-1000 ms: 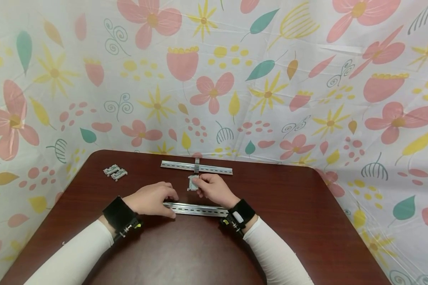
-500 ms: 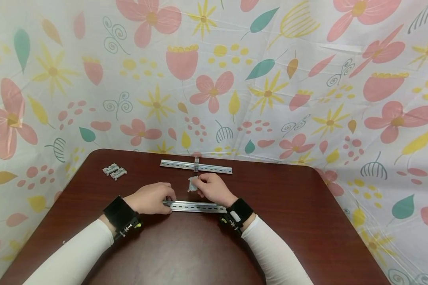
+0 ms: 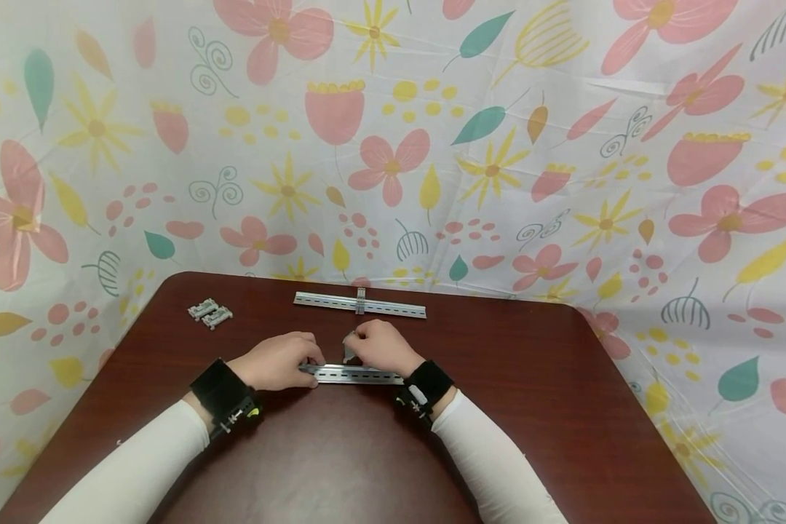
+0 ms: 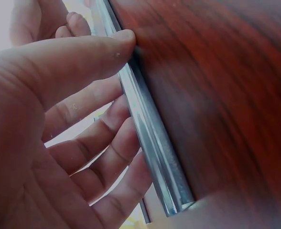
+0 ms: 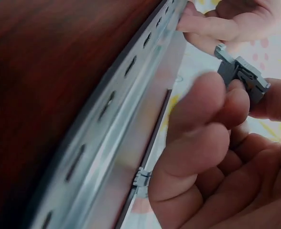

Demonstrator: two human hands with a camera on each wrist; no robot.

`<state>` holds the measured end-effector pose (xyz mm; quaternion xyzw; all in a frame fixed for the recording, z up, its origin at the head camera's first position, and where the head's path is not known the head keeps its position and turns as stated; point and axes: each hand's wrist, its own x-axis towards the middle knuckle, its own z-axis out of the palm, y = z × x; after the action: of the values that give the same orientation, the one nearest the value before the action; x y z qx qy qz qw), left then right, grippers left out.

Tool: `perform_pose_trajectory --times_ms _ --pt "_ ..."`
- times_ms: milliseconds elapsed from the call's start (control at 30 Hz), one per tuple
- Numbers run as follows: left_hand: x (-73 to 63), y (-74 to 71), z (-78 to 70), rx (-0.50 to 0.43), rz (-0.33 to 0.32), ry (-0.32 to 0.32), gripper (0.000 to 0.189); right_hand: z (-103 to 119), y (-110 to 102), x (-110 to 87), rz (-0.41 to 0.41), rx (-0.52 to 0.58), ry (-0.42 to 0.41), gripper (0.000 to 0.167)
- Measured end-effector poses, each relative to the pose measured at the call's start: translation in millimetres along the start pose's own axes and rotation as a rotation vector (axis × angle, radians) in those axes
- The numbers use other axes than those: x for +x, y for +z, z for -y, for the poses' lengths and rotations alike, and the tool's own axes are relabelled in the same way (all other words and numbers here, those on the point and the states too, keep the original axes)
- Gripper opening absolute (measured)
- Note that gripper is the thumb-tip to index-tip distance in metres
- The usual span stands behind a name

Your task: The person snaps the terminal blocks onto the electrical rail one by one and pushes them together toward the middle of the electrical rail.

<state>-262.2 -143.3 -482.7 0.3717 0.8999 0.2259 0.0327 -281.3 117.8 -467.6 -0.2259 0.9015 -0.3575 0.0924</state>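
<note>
My left hand (image 3: 278, 362) grips the left end of a slotted metal DIN rail (image 3: 356, 375) lying near the middle of the table. In the left wrist view the thumb (image 4: 90, 57) lies along one edge of that rail and the fingers are behind the other. A small grey terminal block (image 5: 245, 76) is pinched between thumb and fingers of my right hand (image 3: 388, 349). In the head view the terminal block is tilted, just behind the rail, and partly covered by the fingers. The right wrist view has it apart from the rail.
Farther back lies a second DIN rail (image 3: 321, 300), with a narrow grey piece (image 3: 361, 300) mounted across it. Two grey terminal blocks (image 3: 217, 317) lie side by side at the far left of the brown table (image 3: 530, 407). A flowered cloth (image 3: 498, 145) hangs behind.
The right hand has brought the terminal block nearer to the front rail and turned it from lying flat-on to tilted. The left fingers have closed on the rail, which has moved slightly back.
</note>
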Motion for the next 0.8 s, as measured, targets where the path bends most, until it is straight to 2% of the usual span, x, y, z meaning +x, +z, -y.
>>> perform_pose_trajectory --times_ms 267,500,633,800 --pt "0.0 -1.9 1.0 0.002 0.015 -0.009 0.024 15 5 6.4 0.063 -0.132 0.069 0.051" --pt "-1.2 -5.2 1.8 -0.017 0.035 -0.007 0.026 22 10 10.2 0.090 -0.206 0.153 0.051" --pt "-1.5 -4.8 3.6 -0.021 0.035 -0.001 0.025 21 14 12.3 0.092 -0.238 0.169 0.053" --pt "-2.3 -5.0 5.7 -0.037 0.041 -0.022 0.023 22 18 12.9 0.089 -0.286 0.163 0.055"
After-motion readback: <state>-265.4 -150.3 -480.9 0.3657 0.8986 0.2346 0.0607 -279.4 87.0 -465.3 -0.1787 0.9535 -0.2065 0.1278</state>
